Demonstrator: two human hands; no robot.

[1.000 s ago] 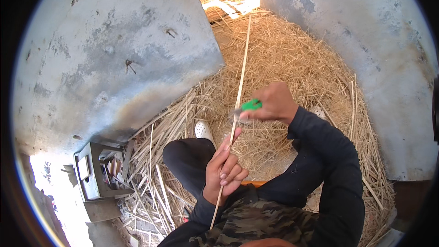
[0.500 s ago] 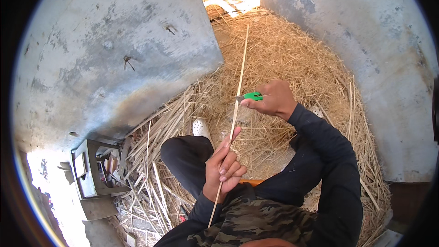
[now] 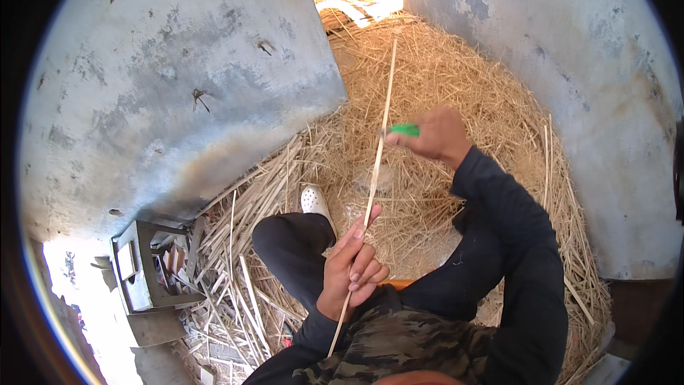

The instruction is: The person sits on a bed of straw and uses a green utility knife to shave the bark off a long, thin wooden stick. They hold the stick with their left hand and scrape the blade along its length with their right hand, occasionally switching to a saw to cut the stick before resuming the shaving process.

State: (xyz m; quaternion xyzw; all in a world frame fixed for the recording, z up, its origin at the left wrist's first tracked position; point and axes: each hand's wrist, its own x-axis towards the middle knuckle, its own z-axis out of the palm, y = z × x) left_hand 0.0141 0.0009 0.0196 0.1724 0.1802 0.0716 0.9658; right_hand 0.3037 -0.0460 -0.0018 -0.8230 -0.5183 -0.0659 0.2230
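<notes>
The left hand is curled around a long, thin pale stick, fingers pressed together about its lower part with the forefinger stretched up along the shaft; below that grip a short length of stick runs down toward the camouflage-patterned garment; above it the stick rises at a slight slant, passing the other hand and reaching far out over the straw. The right hand is closed on a small green-handled tool, pinching it so that the green end juts toward the stick; the tool's tip meets the stick just beside that hand, though whether a blade touches the wood is too small to tell. Between the two grips the stick is bare and straight. Beneath the left hand lies a bent knee in dark trousers, and just beyond it a white perforated shoe; to the left of the grip, well apart, a grey metal box sits among loose stalks at the foot of a grey concrete wall.
</notes>
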